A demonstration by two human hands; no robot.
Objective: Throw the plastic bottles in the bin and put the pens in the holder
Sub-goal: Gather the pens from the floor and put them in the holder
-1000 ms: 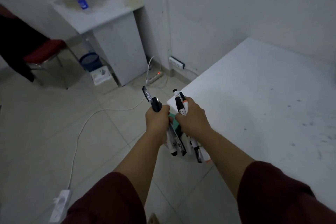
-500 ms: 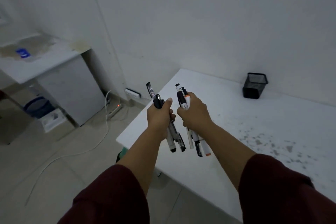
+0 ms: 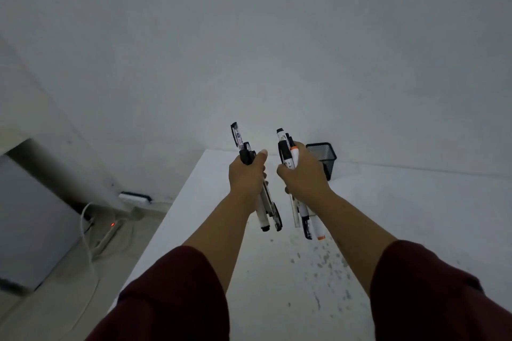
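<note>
My left hand (image 3: pixel 247 174) is closed around a bundle of black and white pens (image 3: pixel 267 212) whose ends stick out above and below the fist. My right hand (image 3: pixel 303 177) grips a second bundle of pens and markers (image 3: pixel 306 219), one with orange ends. Both hands hover side by side above the white table (image 3: pixel 415 216). A black mesh pen holder (image 3: pixel 325 155) stands on the table against the wall, just behind and right of my right hand, partly hidden by it. No bottles or bin are in view.
Dark speckles mark the table surface near me. To the left, on the floor, a grey cabinet (image 3: pixel 30 219) stands by the wall, with a white power strip with a red light (image 3: pixel 109 231) and a white cable beside it.
The view has swung right and up along the table. The pen holder now sits close behind my right hand instead of far right. Both hands keep their bundles.
</note>
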